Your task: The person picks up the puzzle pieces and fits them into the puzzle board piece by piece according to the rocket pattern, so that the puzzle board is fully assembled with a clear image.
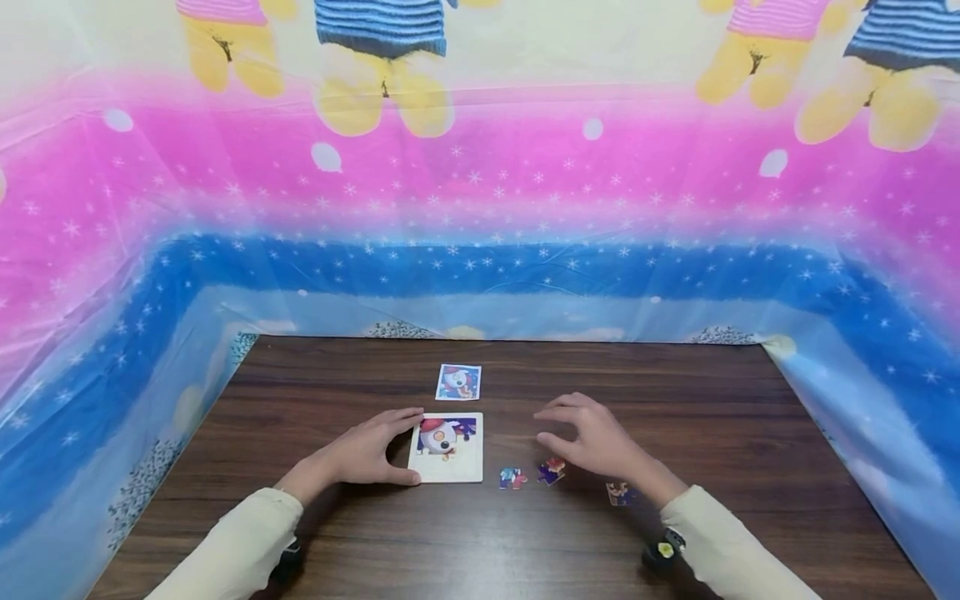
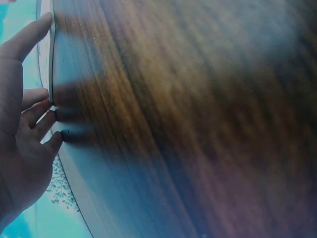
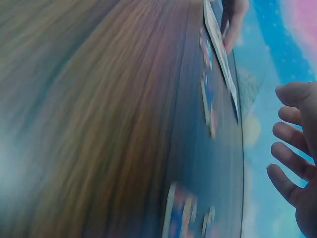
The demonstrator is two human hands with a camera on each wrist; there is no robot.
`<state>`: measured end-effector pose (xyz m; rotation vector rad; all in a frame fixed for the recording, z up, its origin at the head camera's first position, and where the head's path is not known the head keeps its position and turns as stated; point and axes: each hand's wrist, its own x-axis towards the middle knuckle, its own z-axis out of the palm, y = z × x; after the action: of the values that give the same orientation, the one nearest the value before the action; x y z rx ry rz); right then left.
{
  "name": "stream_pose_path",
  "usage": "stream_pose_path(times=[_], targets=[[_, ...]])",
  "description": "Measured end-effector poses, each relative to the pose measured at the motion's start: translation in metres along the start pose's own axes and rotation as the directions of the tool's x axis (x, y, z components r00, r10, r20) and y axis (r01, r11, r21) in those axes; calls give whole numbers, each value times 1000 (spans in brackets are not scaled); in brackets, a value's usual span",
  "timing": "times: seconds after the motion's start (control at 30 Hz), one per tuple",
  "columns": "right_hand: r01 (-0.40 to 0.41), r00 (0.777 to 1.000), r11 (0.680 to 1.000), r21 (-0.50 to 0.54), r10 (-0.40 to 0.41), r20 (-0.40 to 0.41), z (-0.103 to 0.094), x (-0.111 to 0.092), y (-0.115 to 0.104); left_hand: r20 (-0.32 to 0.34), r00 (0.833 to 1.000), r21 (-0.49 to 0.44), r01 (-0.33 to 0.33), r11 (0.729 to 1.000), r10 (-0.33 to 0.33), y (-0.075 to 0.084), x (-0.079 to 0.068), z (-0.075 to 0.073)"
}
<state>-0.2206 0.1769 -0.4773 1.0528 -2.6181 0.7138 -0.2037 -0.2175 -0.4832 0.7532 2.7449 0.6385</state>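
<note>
A square white-framed jigsaw tray [image 1: 465,468] lies on the table, its upper part filled with a white cartoon character in a red hat and its lower part bare. My left hand [image 1: 367,450] holds the tray at its left side, thumb by the near corner and fingers by the far corner. Over the table right of the tray, my right hand [image 1: 596,437] hovers with loosely bent fingers and nothing in them. Below it lie a blue-and-red jigsaw piece [image 1: 512,478] and a purple-and-red piece [image 1: 552,472]. Another dark piece [image 1: 619,493] is partly hidden by the right wrist.
A small picture card [image 1: 458,382] with a similar character lies just beyond the tray. The dark wooden table [image 1: 480,550] is bordered at the back and sides by a printed pink-and-blue cloth [image 1: 480,200].
</note>
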Motion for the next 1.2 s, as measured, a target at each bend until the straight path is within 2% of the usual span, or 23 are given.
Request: stream_pose_path(times=[0.23,0.6,0.9,1.2], targets=[[-48,997,999,-23,47,-58,-19,-32,27,5,1000,-6,6,1000,-6,-1,-1,0],[-142,989,986,-83,137,-59,-34,-73,55,-2,1000,11,2,1000,-2,0,0,1],[-155,988,982,-107,156,-4,-35,-90,69,-1,1000,8,0,1000,0,0,0,0],[-186,980,975,-121,193,45,-33,-93,72,1,1000,7,9,1000,-9,1,0,0]])
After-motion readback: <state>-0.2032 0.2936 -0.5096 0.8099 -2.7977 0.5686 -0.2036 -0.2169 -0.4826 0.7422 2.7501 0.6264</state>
